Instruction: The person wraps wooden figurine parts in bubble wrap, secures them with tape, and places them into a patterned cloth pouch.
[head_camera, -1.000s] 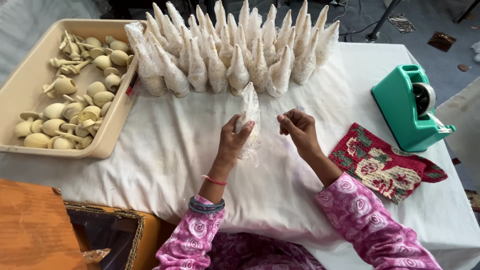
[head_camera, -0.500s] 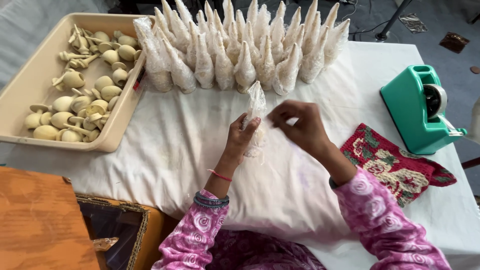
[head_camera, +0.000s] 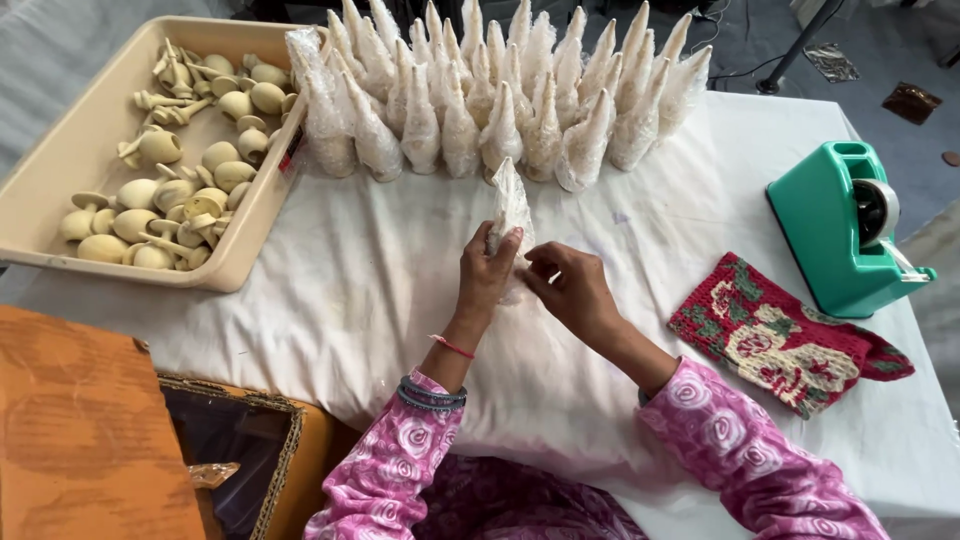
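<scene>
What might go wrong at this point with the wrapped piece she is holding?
The wrapped cone is held upright by the left hand while the right hand works its base; the wrap may loosen. It stands close to the row of wrapped cones, so a nudge might topple some.

Left hand (head_camera: 487, 272) upright with closed grip; right hand (head_camera: 572, 290) beside it, fingers curled inward.
</scene>
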